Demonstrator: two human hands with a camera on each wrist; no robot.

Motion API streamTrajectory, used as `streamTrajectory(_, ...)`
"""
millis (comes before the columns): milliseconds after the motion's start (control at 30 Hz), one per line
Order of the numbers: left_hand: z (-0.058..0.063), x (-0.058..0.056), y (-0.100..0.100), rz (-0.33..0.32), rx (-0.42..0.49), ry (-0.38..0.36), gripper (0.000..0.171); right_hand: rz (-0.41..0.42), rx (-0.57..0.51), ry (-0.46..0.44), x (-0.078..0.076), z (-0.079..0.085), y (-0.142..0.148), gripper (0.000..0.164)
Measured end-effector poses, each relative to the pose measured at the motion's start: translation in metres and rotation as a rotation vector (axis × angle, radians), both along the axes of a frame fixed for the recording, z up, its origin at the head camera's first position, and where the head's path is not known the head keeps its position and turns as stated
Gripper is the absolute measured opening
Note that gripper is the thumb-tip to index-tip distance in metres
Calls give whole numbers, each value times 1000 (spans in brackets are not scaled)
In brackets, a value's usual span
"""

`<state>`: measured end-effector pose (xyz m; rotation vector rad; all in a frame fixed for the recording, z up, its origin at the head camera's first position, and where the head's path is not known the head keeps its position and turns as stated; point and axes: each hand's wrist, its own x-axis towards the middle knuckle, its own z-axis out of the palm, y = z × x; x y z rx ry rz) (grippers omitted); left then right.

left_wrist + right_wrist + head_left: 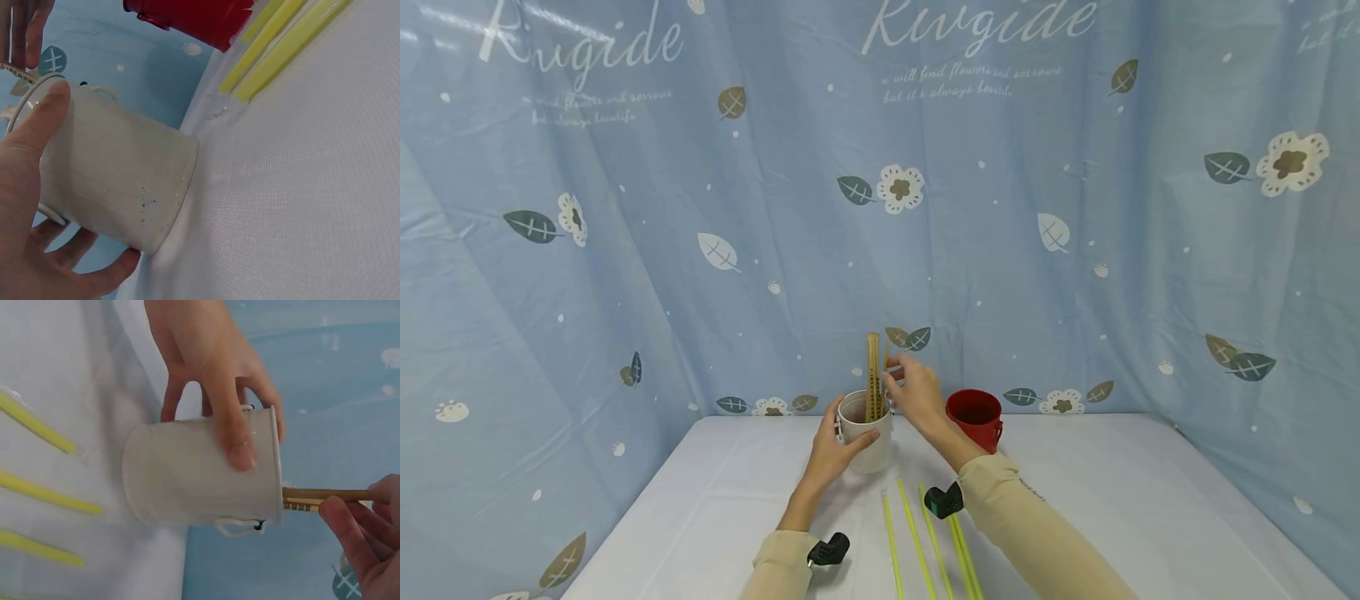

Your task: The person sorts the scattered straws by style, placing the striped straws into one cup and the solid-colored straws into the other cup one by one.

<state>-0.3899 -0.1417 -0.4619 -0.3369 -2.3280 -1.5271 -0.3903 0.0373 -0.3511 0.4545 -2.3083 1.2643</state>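
Observation:
A small white metal bucket (867, 448) with a wire handle stands upright on the table. My left hand (831, 454) grips its side, thumb at the rim and the other fingers around the far wall, as the left wrist view shows. Several brown bamboo chopsticks (873, 379) with dark printed marks rise out of the bucket. Above the rim, my right hand (917, 396) pinches a bamboo chopstick (328, 494) between thumb and fingers. The lower end of this chopstick is hidden inside the bucket.
A red bucket (976, 408) stands to the right of the white one, partly behind the right forearm. Several yellow sticks (917, 537) in clear wrapping lie on the white table (700, 508) in front. A blue patterned curtain (805, 250) hangs behind.

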Motion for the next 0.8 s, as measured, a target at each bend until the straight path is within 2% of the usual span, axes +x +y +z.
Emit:
streamTrajectory(233,1,0,0,1,2,-12,96,-13,25,-25,-1,-3,1,25)
streamTrajectory(467,0,1,0,7,-9,-20,96,19,41,-53,0,-9,2,25)
streamTrajectory(800,1,2,1,0,-4,-11,97,30,53,-32,1,-13,3,24)
